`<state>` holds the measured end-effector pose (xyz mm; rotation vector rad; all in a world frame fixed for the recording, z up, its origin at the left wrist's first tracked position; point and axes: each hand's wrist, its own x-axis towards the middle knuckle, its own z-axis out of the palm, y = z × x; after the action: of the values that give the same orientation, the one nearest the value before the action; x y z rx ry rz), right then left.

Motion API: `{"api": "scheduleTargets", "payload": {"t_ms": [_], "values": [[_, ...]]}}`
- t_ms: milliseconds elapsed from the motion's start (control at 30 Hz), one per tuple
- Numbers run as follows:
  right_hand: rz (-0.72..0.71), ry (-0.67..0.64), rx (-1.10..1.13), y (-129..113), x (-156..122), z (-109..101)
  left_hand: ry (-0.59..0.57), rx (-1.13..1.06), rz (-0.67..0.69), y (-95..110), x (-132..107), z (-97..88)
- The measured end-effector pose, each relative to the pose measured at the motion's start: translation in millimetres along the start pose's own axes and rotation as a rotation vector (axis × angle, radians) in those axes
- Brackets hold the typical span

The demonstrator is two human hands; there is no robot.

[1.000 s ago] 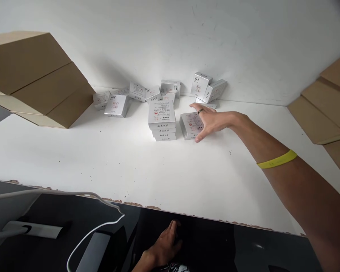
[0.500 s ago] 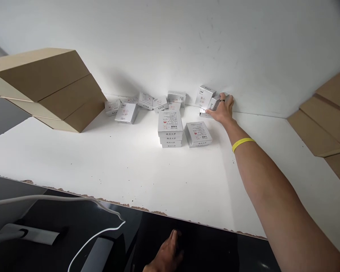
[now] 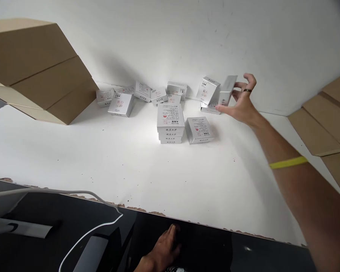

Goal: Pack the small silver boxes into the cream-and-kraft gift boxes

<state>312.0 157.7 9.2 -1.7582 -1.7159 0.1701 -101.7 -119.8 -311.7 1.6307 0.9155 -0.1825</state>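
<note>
We face a white tabletop (image 3: 124, 151), its front edge chipped and dark specks scattered over it, backed by a pale, scuffed wall (image 3: 147, 37). Below the edge a white cable (image 3: 87, 231) curves across a dark area. Brown cardboard stands at the left (image 3: 39, 68) and right, its inside hidden from us. Near the middle we have a stack (image 3: 170, 118) of silver boxes, with a lone box (image 3: 200, 130) just right of it. More boxes (image 3: 121, 104) lie by the wall; their contents we cannot see. Our right hand (image 3: 232, 97) is clamped on a held box (image 3: 227, 90), tilted, near the wall beside a leaning box (image 3: 207, 90). Our left hand (image 3: 166, 244) is below the edge; we cannot tell whether it grips anything.
</note>
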Motion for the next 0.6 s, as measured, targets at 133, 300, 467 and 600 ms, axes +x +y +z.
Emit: {"api": "scheduleTargets", "payload": {"t_ms": [133, 300, 467, 600], "values": [[-0.121, -0.339, -0.028, -45.0, -24.2, -30.2, -0.035, -0.010, -0.025, 1.1, -0.8, -7.7], [-0.025, -0.673, -0.099, -59.3, -25.9, -32.3, 0.013, -0.044, 0.004, 14.5, -3.1, -16.4], [0.087, -0.323, 0.081, -18.4, 0.5, -22.6, 0.070, -0.072, 0.051, 20.7, -2.6, -14.4], [0.393, -0.226, -0.034, 27.6, 16.8, 3.9, 0.094, -0.076, 0.089, 16.0, -0.6, -10.8]]}}
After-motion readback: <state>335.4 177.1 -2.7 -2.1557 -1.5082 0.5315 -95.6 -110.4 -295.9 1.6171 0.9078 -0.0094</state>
